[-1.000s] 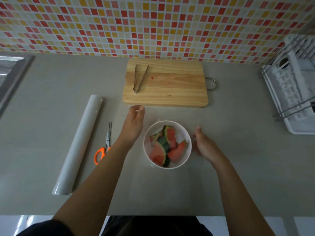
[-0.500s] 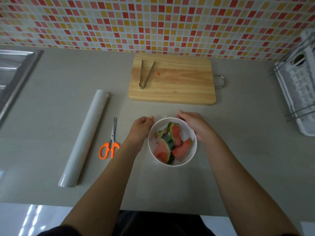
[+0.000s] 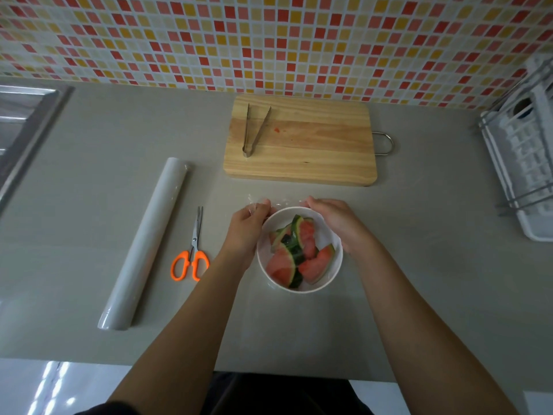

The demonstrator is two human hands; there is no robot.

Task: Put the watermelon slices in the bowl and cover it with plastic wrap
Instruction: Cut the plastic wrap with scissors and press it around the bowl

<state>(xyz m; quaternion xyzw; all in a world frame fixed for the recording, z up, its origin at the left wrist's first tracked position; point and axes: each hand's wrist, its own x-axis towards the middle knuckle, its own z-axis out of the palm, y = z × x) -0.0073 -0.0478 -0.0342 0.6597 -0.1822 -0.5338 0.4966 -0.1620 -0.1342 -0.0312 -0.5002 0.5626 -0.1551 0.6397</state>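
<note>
The bowl of watermelon slices sits between both hands, just nearer the body than the fingertips. The left hand pinches a faint edge of plastic wrap at the far rim. The right hand curls over the rim alongside, fingertips hidden. The wrap probably needs tucking down there.
</note>
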